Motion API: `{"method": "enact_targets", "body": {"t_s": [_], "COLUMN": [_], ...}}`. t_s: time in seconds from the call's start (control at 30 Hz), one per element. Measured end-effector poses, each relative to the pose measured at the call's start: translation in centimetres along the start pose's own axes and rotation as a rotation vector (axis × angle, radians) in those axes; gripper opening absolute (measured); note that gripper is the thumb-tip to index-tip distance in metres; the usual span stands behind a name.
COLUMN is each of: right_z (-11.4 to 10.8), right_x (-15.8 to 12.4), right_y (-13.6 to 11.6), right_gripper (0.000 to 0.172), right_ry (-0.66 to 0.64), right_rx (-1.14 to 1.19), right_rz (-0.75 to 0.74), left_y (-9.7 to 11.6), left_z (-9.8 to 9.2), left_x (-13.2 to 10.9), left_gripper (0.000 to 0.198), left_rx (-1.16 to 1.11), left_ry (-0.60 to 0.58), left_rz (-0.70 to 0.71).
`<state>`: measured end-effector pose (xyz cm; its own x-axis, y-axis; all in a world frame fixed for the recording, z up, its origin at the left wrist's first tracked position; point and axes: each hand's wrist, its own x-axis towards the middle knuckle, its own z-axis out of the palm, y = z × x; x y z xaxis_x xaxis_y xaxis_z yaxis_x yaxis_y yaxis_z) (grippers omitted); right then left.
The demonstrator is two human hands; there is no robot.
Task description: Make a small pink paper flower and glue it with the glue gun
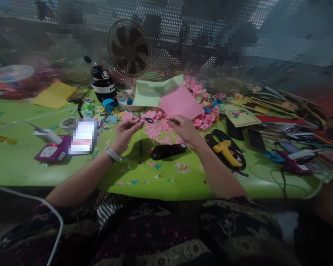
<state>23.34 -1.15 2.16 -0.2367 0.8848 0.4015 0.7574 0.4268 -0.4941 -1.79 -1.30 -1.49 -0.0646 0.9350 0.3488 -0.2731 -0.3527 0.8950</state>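
Observation:
My left hand (pixel 125 133), with a pale band on the wrist, has its thumb and fingertips pinched together above the paper scraps. Whatever it holds, if anything, is too small to make out. Dark-handled scissors (pixel 148 120) lie just beyond its fingertips. My right hand (pixel 184 128) is also closed in a pinch, close to the pink cut paper (pixel 155 129) and in front of a pink sheet (pixel 181 102). Nothing I can name shows between its fingers. A black stapler (pixel 168 151) rests on the green table (pixel 166 186) between my forearms.
A lit phone (pixel 82 137) leans by a purple power box (pixel 51 150) on the left. Behind stand a fan (pixel 129 48) and a black jug (pixel 103 87). Pink paper flowers (pixel 207 120) are heaped beyond my right hand. A yellow glue gun (pixel 226 152) lies right of my forearm.

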Motion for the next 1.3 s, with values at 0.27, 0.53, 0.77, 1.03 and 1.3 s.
{"method": "enact_targets", "body": {"t_s": [0.27,0.53,0.77,1.03,1.3], "right_z": [-2.8,-0.1,1.1,2.0,2.1], "right_x": [0.3,0.9,1.6,1.5,-1.2], "right_y": [4.6,4.4,4.3,3.1,-2.6], "right_gripper": [0.017,0.039,0.021,0.014,0.014], "right_ry": [-0.102,-0.066,-0.069,-0.026,0.022], "right_rx": [-0.410,-0.403,-0.489,-0.233,-0.080], "right_rz": [0.280,0.142,0.079,-0.056,-0.431], "left_y": [-0.5,-1.2,-1.2,-0.8,-0.7], "left_z": [-0.2,-0.7,-0.5,-0.2,-0.1], "left_x": [0.0,-0.1,-0.1,-0.5,-0.9], "left_gripper": [0.035,0.036,0.037,0.024,0.027], "left_rx": [0.105,0.192,0.236,0.357,0.567], "left_ry": [-0.066,-0.176,-0.212,-0.315,-0.343], "left_rz": [-0.071,-0.168,-0.198,0.001,0.345]}}
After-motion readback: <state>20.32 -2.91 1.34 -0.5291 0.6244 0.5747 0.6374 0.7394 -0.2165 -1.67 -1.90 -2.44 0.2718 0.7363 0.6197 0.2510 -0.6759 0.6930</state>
